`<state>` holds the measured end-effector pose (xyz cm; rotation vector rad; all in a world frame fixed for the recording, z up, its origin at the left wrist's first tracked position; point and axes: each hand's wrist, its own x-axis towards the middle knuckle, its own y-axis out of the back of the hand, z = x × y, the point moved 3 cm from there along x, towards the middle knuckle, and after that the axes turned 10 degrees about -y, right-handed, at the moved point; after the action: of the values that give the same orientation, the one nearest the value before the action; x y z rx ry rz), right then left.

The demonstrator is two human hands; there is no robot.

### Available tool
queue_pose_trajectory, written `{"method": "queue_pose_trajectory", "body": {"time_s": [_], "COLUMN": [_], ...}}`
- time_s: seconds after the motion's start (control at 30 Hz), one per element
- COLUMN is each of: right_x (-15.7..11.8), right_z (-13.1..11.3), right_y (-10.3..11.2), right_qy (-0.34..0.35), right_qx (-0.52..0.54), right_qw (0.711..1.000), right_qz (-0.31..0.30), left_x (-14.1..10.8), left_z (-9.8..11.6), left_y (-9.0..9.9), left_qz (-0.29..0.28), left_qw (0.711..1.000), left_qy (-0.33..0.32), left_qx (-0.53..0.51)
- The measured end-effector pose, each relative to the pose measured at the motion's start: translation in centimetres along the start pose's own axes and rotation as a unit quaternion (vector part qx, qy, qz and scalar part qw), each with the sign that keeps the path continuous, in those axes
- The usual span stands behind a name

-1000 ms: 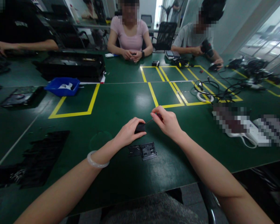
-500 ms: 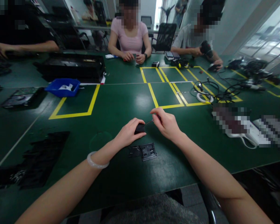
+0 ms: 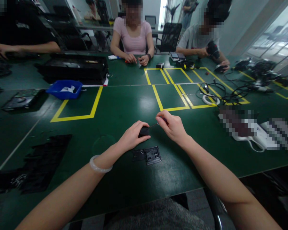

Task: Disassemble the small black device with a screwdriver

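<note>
Black plastic made up the small block [image 3: 144,131] that my left hand [image 3: 133,134] grasped between thumb and fingers, low over the green table [image 3: 124,110]. My right hand [image 3: 172,126] pinched a thin screwdriver [image 3: 154,125], its handle mostly hidden by my fingers and its shaft slanting to the block's right end; whether the tip touched, I could not tell. A pale bangle [image 3: 100,164] circled my left wrist.

Just nearer to me lay a square black frame [image 3: 153,155] and, at its left side, a thin black plate [image 3: 138,155]. Farther left, flat black parts [image 3: 46,159] spread over the table, with small shiny pieces [image 3: 19,181] at their near end. Beyond was a blue bin [image 3: 54,91] with white scraps inside, beside yellow tape [image 3: 72,119]. To my right, black cables [image 3: 214,91] tangled near a white power strip [image 3: 261,135].

Across the table, a co-worker in pink [image 3: 134,41] worked with both hands, and another in grey held a dark power drill [image 3: 213,50]. Pale print [image 3: 19,25] on a third person's black top was too blurred to read.
</note>
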<state>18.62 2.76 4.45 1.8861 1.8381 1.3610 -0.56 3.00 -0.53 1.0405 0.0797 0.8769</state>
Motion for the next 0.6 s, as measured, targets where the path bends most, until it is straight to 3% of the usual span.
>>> {"method": "queue_pose_trajectory", "body": {"time_s": [0.6], "right_x": [0.11], "right_z": [-0.04], "right_y": [-0.14], "right_qy": [-0.010], "right_qx": [0.020], "right_qw": [1.000], "right_qz": [-0.012], "left_x": [0.06], "left_z": [0.00], "left_y": [0.10], "left_qz": [0.000], "left_qw": [1.000], "left_qy": [0.001], "left_qx": [0.001]}}
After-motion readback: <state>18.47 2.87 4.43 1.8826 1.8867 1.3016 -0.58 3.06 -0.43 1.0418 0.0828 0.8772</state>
